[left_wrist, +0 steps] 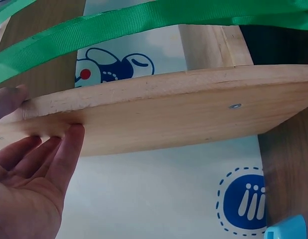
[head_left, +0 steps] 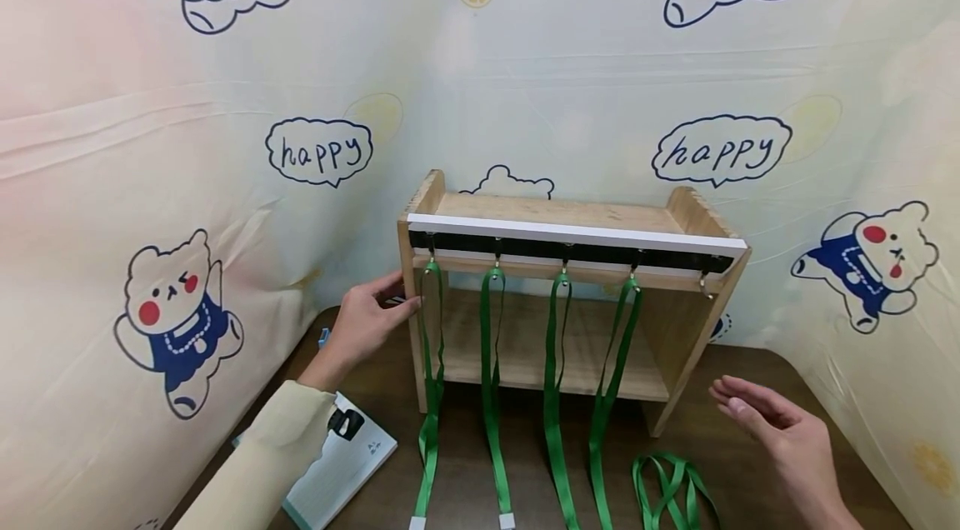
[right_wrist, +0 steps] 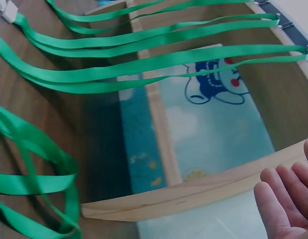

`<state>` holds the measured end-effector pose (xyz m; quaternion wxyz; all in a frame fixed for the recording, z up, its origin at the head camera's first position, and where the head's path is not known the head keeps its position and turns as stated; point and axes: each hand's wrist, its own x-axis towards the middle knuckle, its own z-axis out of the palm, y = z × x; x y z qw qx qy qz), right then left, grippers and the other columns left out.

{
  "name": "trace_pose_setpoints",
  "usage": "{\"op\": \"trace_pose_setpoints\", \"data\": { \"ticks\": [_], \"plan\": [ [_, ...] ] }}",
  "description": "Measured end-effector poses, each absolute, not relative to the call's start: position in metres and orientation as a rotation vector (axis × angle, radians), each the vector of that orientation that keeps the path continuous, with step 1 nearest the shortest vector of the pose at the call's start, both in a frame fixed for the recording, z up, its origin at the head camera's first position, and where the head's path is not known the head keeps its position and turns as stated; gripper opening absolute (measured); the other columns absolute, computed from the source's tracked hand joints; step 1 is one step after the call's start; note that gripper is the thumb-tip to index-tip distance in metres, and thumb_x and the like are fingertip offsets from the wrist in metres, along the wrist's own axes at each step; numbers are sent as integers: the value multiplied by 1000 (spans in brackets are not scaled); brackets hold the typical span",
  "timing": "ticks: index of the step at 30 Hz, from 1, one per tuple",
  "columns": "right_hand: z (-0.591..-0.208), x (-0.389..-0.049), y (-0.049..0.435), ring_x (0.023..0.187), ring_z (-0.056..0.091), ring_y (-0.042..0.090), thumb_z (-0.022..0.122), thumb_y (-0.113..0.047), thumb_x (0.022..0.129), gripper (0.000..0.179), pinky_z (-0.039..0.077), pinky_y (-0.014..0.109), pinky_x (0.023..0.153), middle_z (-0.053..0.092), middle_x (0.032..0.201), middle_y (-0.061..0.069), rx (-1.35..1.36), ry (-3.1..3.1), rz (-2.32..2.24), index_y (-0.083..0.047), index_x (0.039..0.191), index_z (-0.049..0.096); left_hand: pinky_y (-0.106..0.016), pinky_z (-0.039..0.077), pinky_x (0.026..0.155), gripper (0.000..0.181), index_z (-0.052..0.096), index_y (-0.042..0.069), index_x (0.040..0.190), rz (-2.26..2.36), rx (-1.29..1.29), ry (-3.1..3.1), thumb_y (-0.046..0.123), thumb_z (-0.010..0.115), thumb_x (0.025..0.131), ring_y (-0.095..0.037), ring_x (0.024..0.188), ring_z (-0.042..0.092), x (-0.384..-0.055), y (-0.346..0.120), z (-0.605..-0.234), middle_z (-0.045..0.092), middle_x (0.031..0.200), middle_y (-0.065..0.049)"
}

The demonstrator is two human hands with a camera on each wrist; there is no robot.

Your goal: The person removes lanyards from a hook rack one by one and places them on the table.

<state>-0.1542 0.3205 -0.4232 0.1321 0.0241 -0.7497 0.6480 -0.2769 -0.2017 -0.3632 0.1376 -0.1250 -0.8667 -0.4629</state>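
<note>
A small wooden shelf (head_left: 525, 210) stands on the table, with a black hook strip (head_left: 528, 247) along its front. Several green lanyards (head_left: 555, 397) hang from the hooks, and the rightmost hook (head_left: 707, 287) carries nothing. My left hand (head_left: 367, 322) holds the shelf's left side panel (left_wrist: 159, 112), its thumb at the front edge and fingers against the outer face. To the right of the shelf, my right hand (head_left: 787, 430) is held in the air with fingers loosely bent, nothing in it. Below and left of that hand, a loose green lanyard (head_left: 660, 497) lies looped on the table.
At the left, partly under my forearm, lies a white pad or box with a teal edge (head_left: 345, 472). A small blue object (head_left: 324, 337) sits behind my left wrist. Printed cloth (head_left: 525, 97) encloses the back and both sides of the table (head_left: 750, 363).
</note>
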Motion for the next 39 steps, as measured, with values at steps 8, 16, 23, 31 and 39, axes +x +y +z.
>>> {"op": "trace_pose_setpoints", "data": {
  "ticks": [8,16,23,31,39],
  "plan": [
    [-401,-152,321,98,75,2,60,-4,100,33,58,13,83,77,113,-14,207,-2084,1898,-1,133,63,-45,62,89,57,55,14,146,-1342,-354,-2513,29,73,95,-32,110,69,-277,-201,-364,70,127,-15],
    [-376,-154,316,103,76,11,53,8,100,36,58,19,87,77,118,-1,380,-1899,1990,8,135,58,-46,62,89,58,55,14,147,-1350,-345,-2513,29,73,94,-31,110,69,-278,-201,-363,70,127,-16],
    [-357,-157,313,107,74,12,49,15,98,38,57,21,90,76,122,3,536,-1824,2000,14,136,54,-45,62,89,59,55,13,147,-1356,-341,-2513,27,74,93,-32,110,70,-278,-200,-363,71,127,-16],
    [-334,-156,306,102,75,7,55,10,98,35,56,14,90,77,117,-3,481,-1911,1791,15,133,56,-43,63,87,58,56,15,146,-1333,-340,-2518,28,75,93,-29,107,71,-278,-202,-364,72,125,-15],
    [-319,-155,298,103,75,7,56,7,98,37,54,12,91,76,120,-5,475,-1942,1723,12,135,57,-43,63,86,58,56,15,146,-1335,-339,-2519,27,75,93,-30,107,70,-277,-201,-363,72,123,-15]
  ]
}}
